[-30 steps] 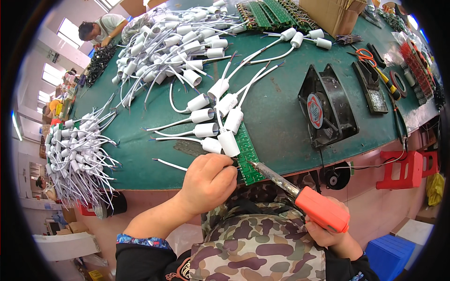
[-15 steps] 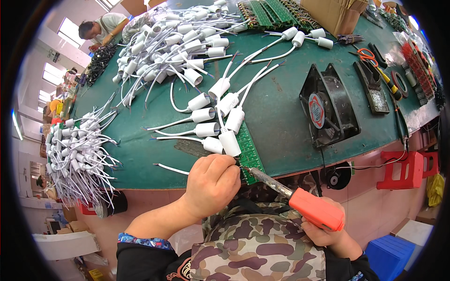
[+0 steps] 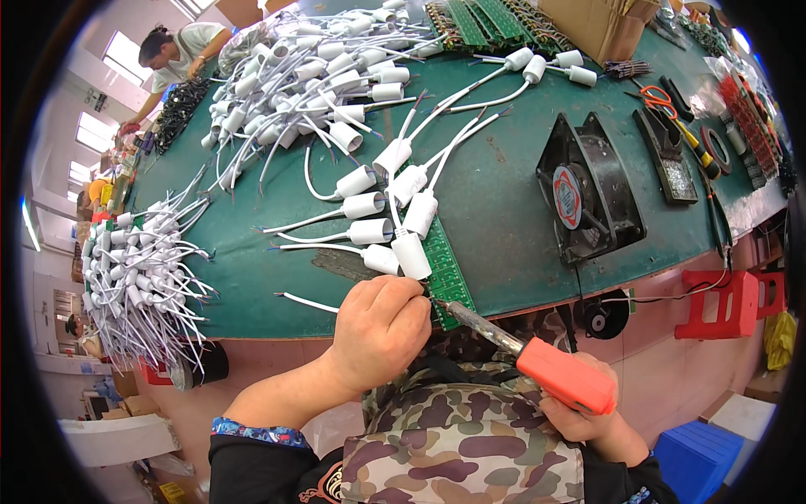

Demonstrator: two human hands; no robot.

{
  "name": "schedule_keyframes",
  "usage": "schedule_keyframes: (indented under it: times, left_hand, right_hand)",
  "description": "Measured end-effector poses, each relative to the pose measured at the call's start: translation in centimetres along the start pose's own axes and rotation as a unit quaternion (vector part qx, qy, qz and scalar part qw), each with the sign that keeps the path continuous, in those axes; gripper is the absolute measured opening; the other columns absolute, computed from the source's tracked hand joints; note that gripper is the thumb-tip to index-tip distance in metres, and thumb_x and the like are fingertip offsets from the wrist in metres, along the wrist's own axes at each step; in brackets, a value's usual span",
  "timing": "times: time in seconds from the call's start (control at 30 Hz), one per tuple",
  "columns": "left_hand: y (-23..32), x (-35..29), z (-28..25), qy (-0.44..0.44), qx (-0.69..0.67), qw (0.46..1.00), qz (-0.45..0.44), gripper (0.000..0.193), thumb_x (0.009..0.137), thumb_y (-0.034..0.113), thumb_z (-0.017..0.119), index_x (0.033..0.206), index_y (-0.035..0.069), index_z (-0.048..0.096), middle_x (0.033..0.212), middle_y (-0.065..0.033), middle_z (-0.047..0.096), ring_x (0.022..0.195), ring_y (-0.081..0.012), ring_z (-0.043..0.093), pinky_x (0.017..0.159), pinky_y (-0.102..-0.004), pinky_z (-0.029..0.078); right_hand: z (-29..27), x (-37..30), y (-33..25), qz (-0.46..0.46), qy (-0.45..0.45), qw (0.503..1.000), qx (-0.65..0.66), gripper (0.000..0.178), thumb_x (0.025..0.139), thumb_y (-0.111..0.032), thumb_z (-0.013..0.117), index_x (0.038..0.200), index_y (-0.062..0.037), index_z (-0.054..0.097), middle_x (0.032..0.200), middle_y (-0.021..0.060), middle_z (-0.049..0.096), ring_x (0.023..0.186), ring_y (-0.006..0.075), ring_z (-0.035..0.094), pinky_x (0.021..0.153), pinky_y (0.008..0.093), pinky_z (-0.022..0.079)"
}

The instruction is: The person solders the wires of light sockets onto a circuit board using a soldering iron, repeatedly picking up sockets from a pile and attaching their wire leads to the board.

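Observation:
My right hand (image 3: 581,395) is wrapped round the red handle of a soldering iron (image 3: 561,373). The iron's dark tip meets the near part of a green circuit board (image 3: 450,277) at the table's front edge. Beside that tip, my left hand (image 3: 382,328) is closed with its fingertips pinched at the board's left edge; what they hold is hidden. Just above those fingers, a white cylindrical lamp holder (image 3: 410,255) rests on the board. Several more white holders with wire tails, such as this one (image 3: 368,232), lie along the board's left side.
A big heap of white wired holders (image 3: 311,84) covers the far left, and another bundle (image 3: 143,269) hangs over the left edge. A black fan (image 3: 590,189) stands at right, near an iron stand (image 3: 665,155) and orange scissors (image 3: 659,101). A co-worker (image 3: 180,59) leans over the far table end.
My hands, the iron and the board look almost unmoved. Across the table, the co-worker has raised their head a little and stretched one arm out to the left.

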State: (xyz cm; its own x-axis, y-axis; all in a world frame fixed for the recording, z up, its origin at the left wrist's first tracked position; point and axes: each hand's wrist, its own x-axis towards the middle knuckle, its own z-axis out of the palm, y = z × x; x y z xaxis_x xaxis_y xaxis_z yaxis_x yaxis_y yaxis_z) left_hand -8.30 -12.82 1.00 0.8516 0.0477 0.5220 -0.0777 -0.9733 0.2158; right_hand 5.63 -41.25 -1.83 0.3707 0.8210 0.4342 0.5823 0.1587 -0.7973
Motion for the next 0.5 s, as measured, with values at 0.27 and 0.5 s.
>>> schedule_keyframes:
  times: [0.27,0.5]
  left_hand:
    - [0.0,0.0,-0.2,0.008,0.001,1.0,0.0,0.022,0.065,-0.002,0.075,0.084,0.003,0.064,0.091,-0.009,0.062,0.078,-0.0286,0.062,0.067,-0.0397,0.05]
    - [-0.3,-0.3,-0.2,-0.002,-0.012,1.0,0.008,0.024,0.066,-0.001,0.075,0.087,0.002,0.065,0.094,-0.0099,0.062,0.079,-0.029,0.062,0.068,-0.0402,0.05]
  right_hand:
    - [-0.6,-3.1,0.3,0.059,0.019,0.996,-0.056,0.048,0.071,-0.014,0.082,0.115,0.0003,0.066,0.113,0.0173,0.066,0.084,0.0317,0.071,0.073,0.0409,0.059]
    - [-0.4,-3.5,0.0,0.127,0.034,0.991,0.011,0.049,0.07,-0.013,0.082,0.115,-0.0004,0.066,0.113,0.0153,0.067,0.086,0.0323,0.072,0.075,0.0405,0.059]
